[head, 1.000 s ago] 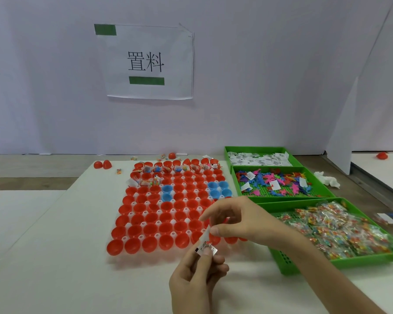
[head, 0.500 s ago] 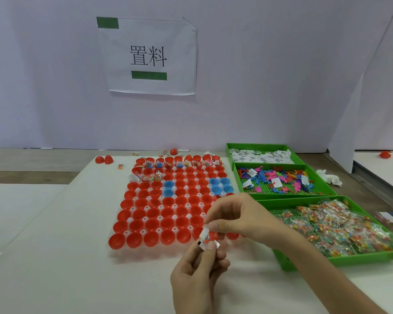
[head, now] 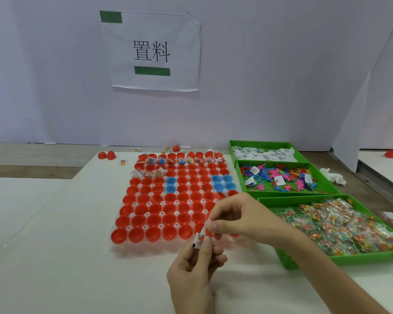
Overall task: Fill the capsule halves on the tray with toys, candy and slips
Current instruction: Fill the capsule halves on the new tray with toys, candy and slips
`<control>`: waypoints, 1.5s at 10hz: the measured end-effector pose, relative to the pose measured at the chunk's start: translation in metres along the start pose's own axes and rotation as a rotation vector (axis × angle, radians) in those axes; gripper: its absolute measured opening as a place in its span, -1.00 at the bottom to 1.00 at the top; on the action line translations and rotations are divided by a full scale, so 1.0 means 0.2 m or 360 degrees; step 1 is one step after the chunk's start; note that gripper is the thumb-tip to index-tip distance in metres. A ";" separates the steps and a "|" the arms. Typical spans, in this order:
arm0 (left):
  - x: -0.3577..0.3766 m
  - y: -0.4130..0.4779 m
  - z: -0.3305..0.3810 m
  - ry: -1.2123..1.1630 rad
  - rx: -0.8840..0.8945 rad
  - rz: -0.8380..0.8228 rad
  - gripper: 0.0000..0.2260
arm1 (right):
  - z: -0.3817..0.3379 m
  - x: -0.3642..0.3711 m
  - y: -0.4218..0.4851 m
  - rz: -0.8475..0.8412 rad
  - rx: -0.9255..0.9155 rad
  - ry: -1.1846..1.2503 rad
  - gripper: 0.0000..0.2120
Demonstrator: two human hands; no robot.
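Small white slip, black print with a dark mark at its lower end, pinched at the bottom by the left hand and at the top by the right hand; fingers of both are closed on it, just above the near-right corner of the tray of red and blue capsule halves. White worktop, three green bins on the right, pale wall with a paper sign. Slip's long axis is steep, low end near-left, top end far-right.
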State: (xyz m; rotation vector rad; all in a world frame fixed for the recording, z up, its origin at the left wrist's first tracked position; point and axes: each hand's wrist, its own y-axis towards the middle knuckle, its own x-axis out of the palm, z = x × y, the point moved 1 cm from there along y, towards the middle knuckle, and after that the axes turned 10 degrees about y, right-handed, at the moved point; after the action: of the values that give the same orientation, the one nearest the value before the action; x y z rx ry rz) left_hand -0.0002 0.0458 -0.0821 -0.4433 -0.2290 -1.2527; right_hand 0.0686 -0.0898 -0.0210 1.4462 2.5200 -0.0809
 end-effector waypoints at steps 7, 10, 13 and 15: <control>0.00 -0.01 0.04 0.0121 -0.0102 -0.0258 -0.78 | -0.18 -0.09 0.40 0.0368 -0.0183 -0.0397 -0.97; 0.05 -0.05 0.01 0.0265 0.0032 -0.0558 -0.76 | -0.11 -0.63 -0.16 0.0317 0.0412 -0.0750 -0.77; 0.05 -0.04 0.00 0.0265 0.0046 -0.0508 -0.76 | 0.10 -0.56 -0.24 0.0322 0.0644 -0.1012 -0.91; 0.04 -0.03 0.00 0.0278 0.0022 -0.0485 -0.75 | 0.14 -0.53 -0.24 0.0401 0.0532 -0.1146 -0.84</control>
State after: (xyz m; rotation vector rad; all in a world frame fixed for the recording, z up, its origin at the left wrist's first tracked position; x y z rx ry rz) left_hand -0.0042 0.0363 -0.0776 -0.2910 -0.1600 -1.5791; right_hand 0.0836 -0.2081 -0.0271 1.4811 1.7813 -0.8451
